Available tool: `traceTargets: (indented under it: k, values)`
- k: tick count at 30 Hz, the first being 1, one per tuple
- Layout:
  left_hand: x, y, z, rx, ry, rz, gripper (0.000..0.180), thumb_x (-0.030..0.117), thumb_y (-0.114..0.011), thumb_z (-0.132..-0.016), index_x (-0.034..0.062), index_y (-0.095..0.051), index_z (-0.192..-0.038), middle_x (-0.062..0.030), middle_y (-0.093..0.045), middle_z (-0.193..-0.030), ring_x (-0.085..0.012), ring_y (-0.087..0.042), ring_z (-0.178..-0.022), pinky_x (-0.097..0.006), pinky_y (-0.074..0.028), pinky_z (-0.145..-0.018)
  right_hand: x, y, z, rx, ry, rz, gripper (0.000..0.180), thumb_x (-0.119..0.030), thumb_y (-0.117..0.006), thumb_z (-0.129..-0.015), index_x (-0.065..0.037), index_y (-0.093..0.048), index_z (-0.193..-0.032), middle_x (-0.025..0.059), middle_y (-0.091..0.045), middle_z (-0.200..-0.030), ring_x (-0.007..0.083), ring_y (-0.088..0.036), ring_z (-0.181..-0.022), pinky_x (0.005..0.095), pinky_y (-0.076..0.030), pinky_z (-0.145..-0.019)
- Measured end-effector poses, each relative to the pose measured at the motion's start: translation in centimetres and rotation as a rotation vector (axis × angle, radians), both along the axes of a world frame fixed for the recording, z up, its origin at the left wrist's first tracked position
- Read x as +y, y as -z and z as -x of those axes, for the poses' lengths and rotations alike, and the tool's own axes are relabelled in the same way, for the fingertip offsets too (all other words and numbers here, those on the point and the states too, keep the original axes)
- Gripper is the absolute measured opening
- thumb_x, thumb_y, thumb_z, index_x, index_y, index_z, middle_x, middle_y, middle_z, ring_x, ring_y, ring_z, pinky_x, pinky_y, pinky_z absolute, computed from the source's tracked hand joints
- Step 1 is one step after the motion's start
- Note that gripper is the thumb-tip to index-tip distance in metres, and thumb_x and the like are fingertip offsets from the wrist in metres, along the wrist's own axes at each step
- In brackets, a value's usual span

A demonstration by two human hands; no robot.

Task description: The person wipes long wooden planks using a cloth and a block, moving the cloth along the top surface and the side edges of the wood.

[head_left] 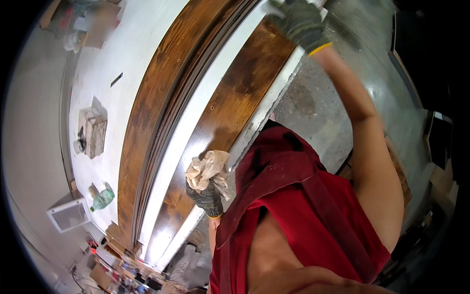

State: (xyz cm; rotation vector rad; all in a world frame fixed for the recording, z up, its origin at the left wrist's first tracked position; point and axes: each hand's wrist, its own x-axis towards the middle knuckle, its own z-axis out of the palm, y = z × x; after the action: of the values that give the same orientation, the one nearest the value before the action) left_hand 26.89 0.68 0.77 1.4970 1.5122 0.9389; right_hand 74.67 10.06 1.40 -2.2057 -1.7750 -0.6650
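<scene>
- The board [245, 73] is lying along the table's [142, 34] near edge, its long axis running parallel to that edge.
- The left hand [208, 197] is grasping a bunched cloth [210, 169] over the board, nearer the table's left end.
- The right hand [301, 24] is reaching across the board toward the table's right end; blur is hiding whether it is gripping anything, so I cannot tell.

Grey, dark-stained floor [303, 100] with a glossy sheen at right; 2 dark panel-like shapes [437, 142] near the far right edge. At left, white tabletop [132, 54], then pale grey expanse [36, 127], hard to tell as wall or floor. Lower left: 1 white-framed panel [71, 216] and crowded clutter [122, 274].
</scene>
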Motion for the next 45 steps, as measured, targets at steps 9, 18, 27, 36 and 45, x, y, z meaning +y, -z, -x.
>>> traceTargets:
  k: [9, 18, 27, 36, 45]
  values:
    - [2.9, -0.7, -5.6, -0.094, 0.275, 0.089, 0.046, 0.031, -0.072, -0.086, -0.0010, -0.061, -0.116, -0.0085, -0.065, -0.106, -0.0202, -0.063, -0.094, -0.033, -0.050, -0.084, -1.1, 0.1, 3.7, 0.040, -0.006, 0.018, 0.044, -0.048, -0.062, -0.085, -0.019, -0.069, -0.119, 0.0103, -0.066, -0.094, 0.0275, -0.062, -0.083, 0.0429, -0.048, -0.071]
    - [3.3, -0.2, -10.5, 0.072, 0.298, -0.029, 0.046, 0.031, -0.072, -0.084, 0.0015, -0.060, -0.116, -0.0110, -0.065, -0.108, -0.0230, -0.063, -0.097, -0.035, -0.050, -0.086, 2.9, -2.3, -18.0, -0.142, 0.265, -0.056, 0.036, -0.049, -0.054, -0.088, -0.020, -0.071, -0.102, 0.0150, -0.066, -0.087, 0.0340, -0.062, -0.080, 0.0498, -0.047, -0.066]
    - [8.5, 0.3, -25.5, 0.061, 0.548, 0.032, 0.049, 0.019, -0.077, -0.078, 0.0030, -0.058, -0.121, -0.0127, -0.064, -0.114, -0.0257, -0.063, -0.104, -0.038, -0.049, -0.092, 2.0, -1.0, -13.7, 0.071, 0.054, 0.146, 0.038, -0.044, -0.057, -0.092, -0.015, -0.068, -0.115, 0.0115, -0.067, -0.100, 0.0279, -0.065, -0.089, 0.0417, -0.052, -0.076]
    - [8.0, 2.1, -26.1, 0.262, 0.591, 0.151, 0.050, 0.028, -0.066, -0.091, 0.0065, -0.049, -0.132, -0.0091, -0.053, -0.127, -0.0234, -0.053, -0.114, -0.035, -0.041, -0.098, 5.7, -2.1, -28.5, -0.108, 0.256, -0.118, 0.025, -0.040, -0.055, -0.088, -0.017, -0.065, -0.083, 0.0160, -0.063, -0.086, 0.0327, -0.059, -0.078, 0.0495, -0.042, -0.066]
    - [8.6, 7.3, -22.6, 0.469, 0.693, -0.107, 0.037, 0.030, -0.057, -0.095, 0.0065, -0.057, -0.123, -0.0083, -0.060, -0.115, -0.0259, -0.059, -0.104, -0.037, -0.045, -0.090, 2.4, -1.7, -19.9, 0.024, -0.007, 0.095, 0.038, -0.042, -0.061, -0.090, -0.014, -0.069, -0.114, 0.0109, -0.066, -0.096, 0.0256, -0.063, -0.085, 0.0407, -0.051, -0.072]
